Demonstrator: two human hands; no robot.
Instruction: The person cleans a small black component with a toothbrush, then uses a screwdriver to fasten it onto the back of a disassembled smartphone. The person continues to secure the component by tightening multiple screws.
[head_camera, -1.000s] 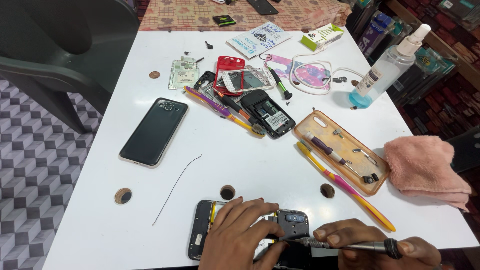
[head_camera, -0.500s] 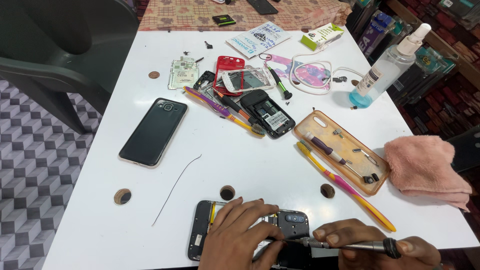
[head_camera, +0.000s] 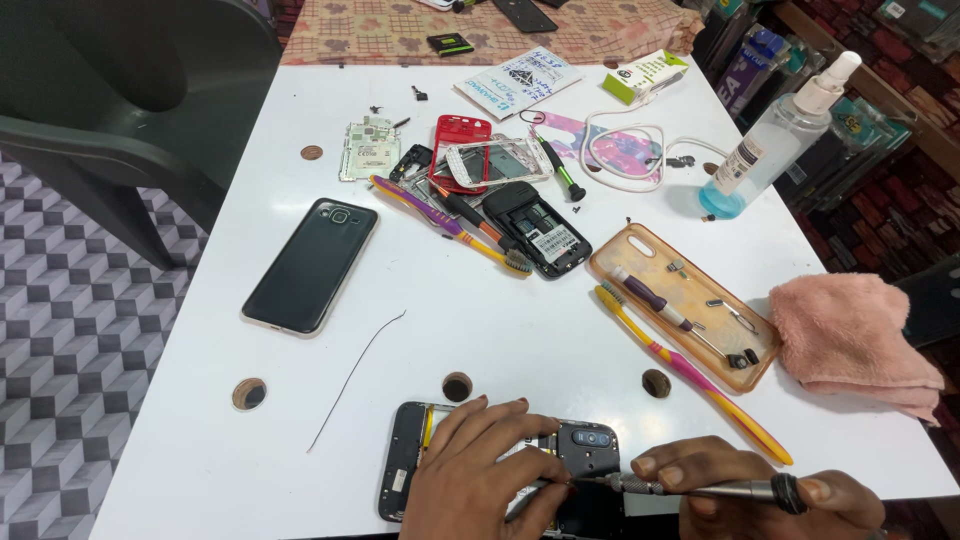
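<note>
— Opened phone (head_camera: 500, 470) at the near edge of the white table (head_camera: 250, 150), back cover off, camera module and frame bare. Light, stiff, thin; likely fragile wherever board and connectors lie exposed. Best pinned flat by the frame edges, never by the middle.

— Pinned just so now?

— Yes. Left hand (head_camera: 480, 480) spread flat over the phone, pressing it down, clasping nothing. Right hand (head_camera: 770, 490) closed around a slim screwdriver (head_camera: 690, 489), tip touching the phone just below the camera module. Slippery metal shaft, held near the tip (fingertips only).

— Around it, big to small?

— Pink cloth (head_camera: 850, 340) at the right edge, well apart. Dark smartphone (head_camera: 312, 265) face down to the left. Orange phone case (head_camera: 690, 300) serving as a tray for small tools. Spray bottle (head_camera: 775, 140) farther back. Pink-and-yellow toothbrush (head_camera: 690, 375) lying nearest the right hand. Thin wire (head_camera: 355, 380) left of the phone. Round holes in the tabletop just beyond.

— Anything in the way?

— Only the toothbrush, close by the right wrist; loose screws too small to place.
</note>
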